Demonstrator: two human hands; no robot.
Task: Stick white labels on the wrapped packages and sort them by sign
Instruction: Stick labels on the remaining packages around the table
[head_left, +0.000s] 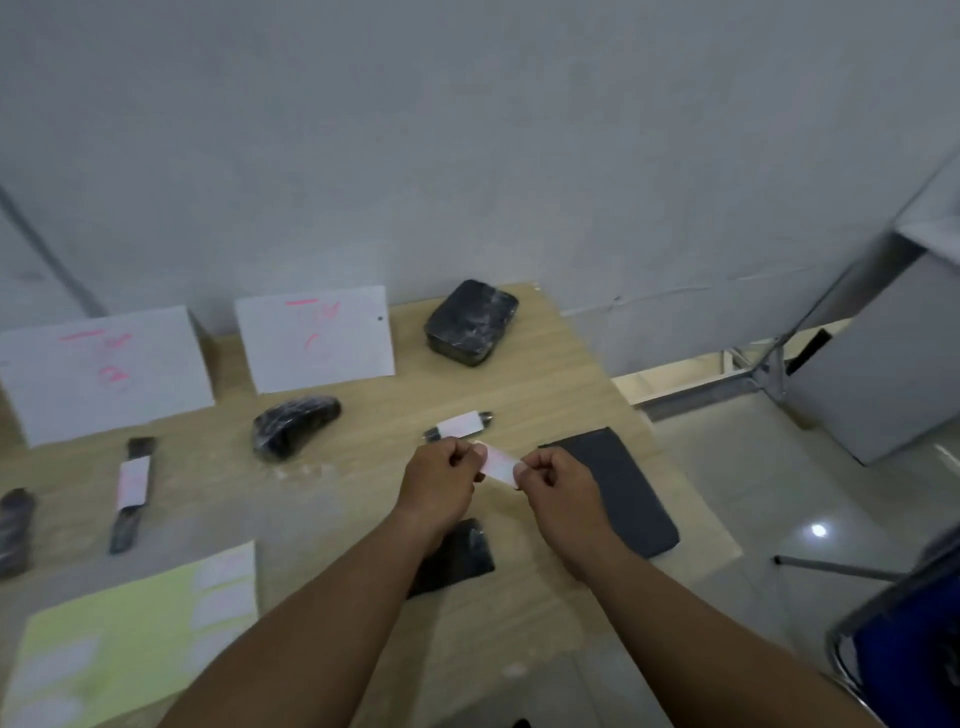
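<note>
A white label (500, 464) is pinched at its ends by the left hand (439, 480) and right hand (556, 486), held taut above the table (545, 374), likely for sticking; unlabelled packages (296, 423) wait to the far left

Sign writing: your two signs (104, 374) (314, 338) carry pink marks, too blurred to read.
Package under your left forearm: black package (457, 556) partly hidden (shape unclear).
Label sheet: sheet (124, 639) is cut by the lower-left edge.

Glossy black-wrapped package (471, 322), matt wood-grain table (561, 379), paper sign (314, 338)
</note>
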